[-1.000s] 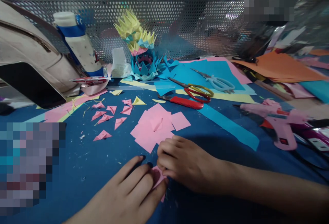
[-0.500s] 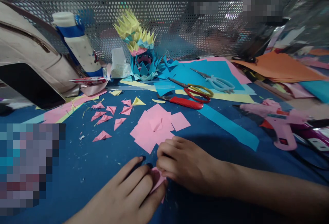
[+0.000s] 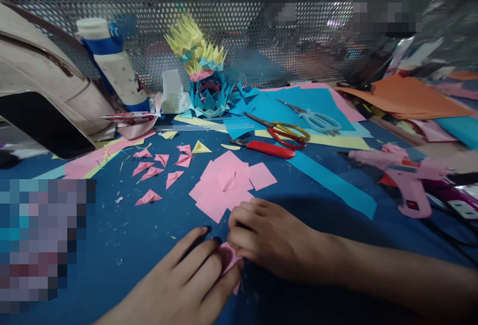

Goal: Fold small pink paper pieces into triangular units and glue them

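Both hands meet over one small piece of pink paper [image 3: 228, 257] low in the middle of the view. My left hand [image 3: 194, 275] pins it with thumb and fingers, its index finger stretched forward on the blue table. From the right, my right hand [image 3: 274, 238] pinches the paper's upper edge, fingers curled. The fingers hide part of the paper. Just beyond lies a loose pile of pink paper squares [image 3: 220, 190]. Several folded pink triangles [image 3: 149, 171] lie to its left, with a yellow folded triangle [image 3: 200, 147] behind.
Behind the pile lie a red-handled cutter [image 3: 271, 149], red-and-gold scissors [image 3: 287, 133] and light blue scissors [image 3: 319, 121]. A pink glue gun [image 3: 411, 180] rests right; a blue strip [image 3: 332, 183] lies nearer. Further back stand a bottle [image 3: 117, 68] and a paper model [image 3: 209, 93]; a phone [image 3: 45, 123] leans left.
My left thumb has shifted slightly against the pink paper, and a little more of its lower corner shows. My right hand has hardly moved.
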A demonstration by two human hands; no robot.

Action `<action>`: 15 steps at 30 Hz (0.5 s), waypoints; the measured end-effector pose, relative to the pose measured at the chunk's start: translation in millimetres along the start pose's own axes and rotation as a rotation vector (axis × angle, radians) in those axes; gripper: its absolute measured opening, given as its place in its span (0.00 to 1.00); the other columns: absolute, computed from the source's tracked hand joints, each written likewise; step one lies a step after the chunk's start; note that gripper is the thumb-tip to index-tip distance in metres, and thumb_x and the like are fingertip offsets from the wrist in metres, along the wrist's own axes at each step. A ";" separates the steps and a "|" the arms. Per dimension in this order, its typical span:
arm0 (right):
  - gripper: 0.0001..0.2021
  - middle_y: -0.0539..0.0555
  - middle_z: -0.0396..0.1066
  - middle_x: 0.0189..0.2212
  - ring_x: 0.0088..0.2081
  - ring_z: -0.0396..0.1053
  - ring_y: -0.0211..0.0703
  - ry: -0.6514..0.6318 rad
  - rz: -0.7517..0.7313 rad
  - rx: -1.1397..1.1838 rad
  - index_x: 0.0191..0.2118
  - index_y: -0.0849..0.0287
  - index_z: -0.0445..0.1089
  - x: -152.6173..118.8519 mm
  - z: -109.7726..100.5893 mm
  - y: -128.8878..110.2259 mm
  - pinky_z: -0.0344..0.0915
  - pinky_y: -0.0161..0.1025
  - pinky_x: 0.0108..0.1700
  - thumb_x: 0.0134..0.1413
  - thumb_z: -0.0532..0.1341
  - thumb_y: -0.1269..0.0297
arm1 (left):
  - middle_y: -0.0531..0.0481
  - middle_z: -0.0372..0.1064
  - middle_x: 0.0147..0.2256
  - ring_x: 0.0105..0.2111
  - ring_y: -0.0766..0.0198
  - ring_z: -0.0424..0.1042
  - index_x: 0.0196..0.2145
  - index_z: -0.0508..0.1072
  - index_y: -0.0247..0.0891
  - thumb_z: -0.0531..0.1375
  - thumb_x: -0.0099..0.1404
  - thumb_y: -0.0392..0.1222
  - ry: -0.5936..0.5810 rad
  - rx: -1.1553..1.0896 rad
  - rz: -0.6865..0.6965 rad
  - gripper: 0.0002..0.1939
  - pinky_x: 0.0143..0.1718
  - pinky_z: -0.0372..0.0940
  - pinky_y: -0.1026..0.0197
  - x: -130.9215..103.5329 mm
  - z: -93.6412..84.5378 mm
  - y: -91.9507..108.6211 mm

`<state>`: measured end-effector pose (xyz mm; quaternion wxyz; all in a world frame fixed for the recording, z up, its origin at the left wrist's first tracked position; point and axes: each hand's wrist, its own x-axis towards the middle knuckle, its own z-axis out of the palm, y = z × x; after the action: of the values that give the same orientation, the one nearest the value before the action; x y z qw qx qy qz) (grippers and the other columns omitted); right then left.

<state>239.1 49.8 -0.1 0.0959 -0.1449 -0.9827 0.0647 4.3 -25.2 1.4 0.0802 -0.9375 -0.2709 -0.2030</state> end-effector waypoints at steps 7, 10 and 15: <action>0.12 0.56 0.69 0.44 0.44 0.64 0.46 0.018 -0.020 0.040 0.42 0.59 0.71 -1.1 5.9 2.1 0.61 0.45 0.47 0.73 0.52 0.61 | 0.50 0.76 0.42 0.45 0.58 0.72 0.52 0.77 0.38 0.48 0.79 0.37 0.030 -0.020 -0.014 0.17 0.69 0.42 0.50 -1.0 6.1 1.3; 0.12 0.55 0.70 0.42 0.44 0.65 0.44 0.070 0.018 0.128 0.44 0.60 0.70 -2.6 3.8 4.6 0.61 0.42 0.48 0.74 0.50 0.65 | 0.50 0.76 0.41 0.45 0.57 0.71 0.50 0.77 0.38 0.48 0.79 0.37 0.073 -0.017 -0.027 0.18 0.70 0.39 0.48 -1.9 9.1 2.6; 0.12 0.51 0.69 0.38 0.38 0.65 0.38 0.177 0.011 0.258 0.42 0.55 0.74 -8.5 -15.5 16.8 0.59 0.38 0.40 0.73 0.55 0.58 | 0.52 0.77 0.43 0.45 0.58 0.71 0.53 0.76 0.38 0.47 0.79 0.38 -0.019 -0.013 0.003 0.18 0.71 0.37 0.49 -1.0 3.5 -0.7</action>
<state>254.9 64.7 10.9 0.1997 -0.1419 -0.9531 0.1778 4.4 -24.2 -2.2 0.0717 -0.9403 -0.2691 -0.1958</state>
